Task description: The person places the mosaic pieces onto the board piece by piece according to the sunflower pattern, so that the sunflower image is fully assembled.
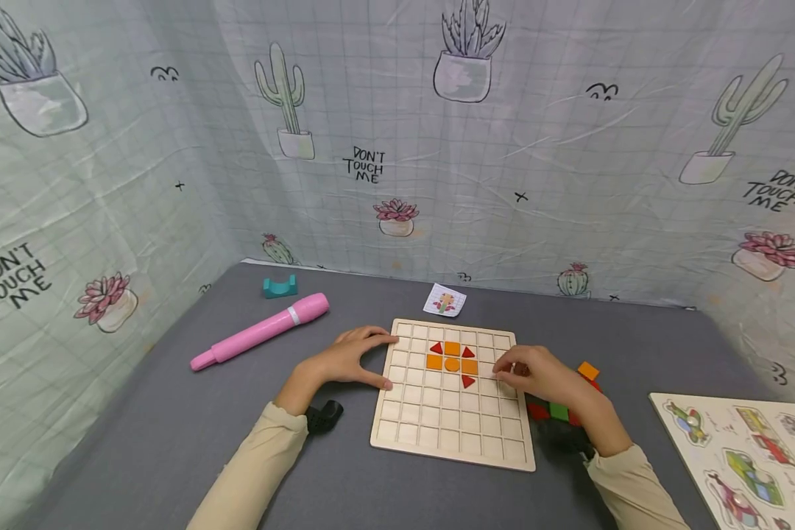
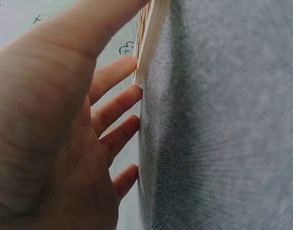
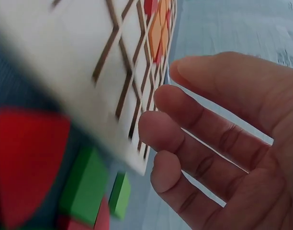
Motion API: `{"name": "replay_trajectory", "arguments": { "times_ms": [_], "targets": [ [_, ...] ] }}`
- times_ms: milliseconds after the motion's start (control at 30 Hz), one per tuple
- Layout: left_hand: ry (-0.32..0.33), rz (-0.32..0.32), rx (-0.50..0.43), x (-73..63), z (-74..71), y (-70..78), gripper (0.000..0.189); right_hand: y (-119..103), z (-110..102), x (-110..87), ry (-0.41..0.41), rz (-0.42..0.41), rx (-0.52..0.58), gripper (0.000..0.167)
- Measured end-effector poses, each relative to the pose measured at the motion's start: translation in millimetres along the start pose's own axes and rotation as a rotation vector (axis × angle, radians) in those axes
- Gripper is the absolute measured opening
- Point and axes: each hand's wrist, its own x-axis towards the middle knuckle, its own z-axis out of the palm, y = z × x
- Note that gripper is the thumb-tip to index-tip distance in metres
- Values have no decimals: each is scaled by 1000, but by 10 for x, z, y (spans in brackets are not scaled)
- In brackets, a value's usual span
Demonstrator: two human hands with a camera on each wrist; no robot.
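Observation:
A pale wooden grid board (image 1: 437,449) lies on the grey table between the hands. On it, orange squares (image 1: 452,348) stand round an orange circle (image 1: 452,364), with red triangles (image 1: 468,381) beside them. The left hand (image 1: 344,361) spreads its thumb and fingers along the board's left edge, touching it. Over the right edge hovers the right hand (image 1: 543,375), fingers bent loosely and nothing visible between them in the right wrist view. Loose pieces lie partly hidden below that arm: a green block (image 3: 84,187), a red piece (image 3: 29,163) and an orange square (image 1: 588,369).
Behind the board lies a small card (image 1: 444,300) with a coloured flower-like pattern. To the left are a pink marker-shaped stick (image 1: 258,331) and a teal U-shaped block (image 1: 280,287). A picture puzzle board (image 1: 709,442) sits at the right. Printed cloth hangs behind.

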Motion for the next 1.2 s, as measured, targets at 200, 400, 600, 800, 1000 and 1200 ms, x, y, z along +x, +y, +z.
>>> {"name": "replay_trajectory", "arguments": {
  "times_ms": [200,400,600,800,1000,1200],
  "targets": [
    [3,-1,5,-5,34,-27,81,133,-81,-225,56,25,23,12],
    [2,4,-1,-3,34,-38,80,244,-199,-451,113,40,-10,9],
    [0,-2,-1,2,23,-12,81,332,-286,-628,164,133,-45,11],
    [-7,-1,1,29,33,16,80,443,-370,-796,224,170,-93,11],
    [-9,-8,1,40,27,-1,81,513,-417,-861,205,224,-128,12],
    [-4,-9,8,27,16,-22,81,556,-478,-888,150,285,-139,11]
  ]
}}
